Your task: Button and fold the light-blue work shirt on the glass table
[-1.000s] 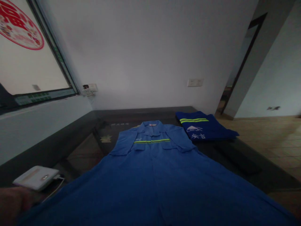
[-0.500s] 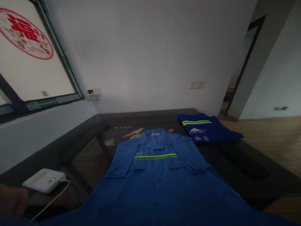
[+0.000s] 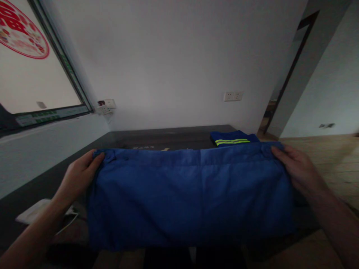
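A blue work jacket (image 3: 190, 198) is stretched wide before me, its hem band running along the top and the cloth hanging down. At the band's left end my left hand (image 3: 80, 173) is closed, thumb and fingers pinching the cloth near a button. My right hand (image 3: 300, 170) pinches the opposite end of the same band. The jacket's collar, sleeves and chest stripe are hidden behind the raised part. Past the band lies a folded dark blue garment (image 3: 234, 137) with yellow-green stripes, its lower part covered from view.
The dark table (image 3: 126, 139) stands against a wall with a double socket (image 3: 233, 96). A white device (image 3: 35, 212) with a cable lies on the table's left, partly behind my left forearm. A window (image 3: 50, 86) is at the left; wooden flooring (image 3: 322, 157) shows at the right.
The jacket lay spread on the table with its collar away from me. Now both hands hold its hem end raised, hiding the rest. The view has shifted slightly.
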Demonstrator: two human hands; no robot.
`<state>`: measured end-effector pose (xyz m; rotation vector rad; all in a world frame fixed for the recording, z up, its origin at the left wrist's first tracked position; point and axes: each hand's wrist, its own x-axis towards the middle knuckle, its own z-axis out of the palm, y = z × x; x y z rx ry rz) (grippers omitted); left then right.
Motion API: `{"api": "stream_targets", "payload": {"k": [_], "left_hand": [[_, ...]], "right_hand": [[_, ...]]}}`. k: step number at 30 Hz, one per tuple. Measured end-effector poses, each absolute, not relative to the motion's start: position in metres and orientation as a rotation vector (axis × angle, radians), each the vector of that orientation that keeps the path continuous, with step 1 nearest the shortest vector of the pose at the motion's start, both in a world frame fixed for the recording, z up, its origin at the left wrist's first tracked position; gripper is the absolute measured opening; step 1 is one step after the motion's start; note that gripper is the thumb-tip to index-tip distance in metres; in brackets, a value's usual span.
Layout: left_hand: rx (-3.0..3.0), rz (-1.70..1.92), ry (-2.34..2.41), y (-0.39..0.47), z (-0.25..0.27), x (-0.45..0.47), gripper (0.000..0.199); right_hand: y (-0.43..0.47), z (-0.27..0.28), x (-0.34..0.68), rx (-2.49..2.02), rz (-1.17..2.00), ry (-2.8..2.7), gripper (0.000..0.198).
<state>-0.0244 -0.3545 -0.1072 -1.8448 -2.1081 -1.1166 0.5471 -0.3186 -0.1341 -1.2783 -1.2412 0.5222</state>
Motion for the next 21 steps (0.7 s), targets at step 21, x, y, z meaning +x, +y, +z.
{"api": "stream_targets", "payload": {"k": [21], "left_hand": [[-1.972, -0.446, -2.359, -0.127, -0.224, -0.043, 0.042]], "right_hand": [[-0.083, -0.203, 0.492, -1.953, 0.041, -1.916, 0.031]]}}
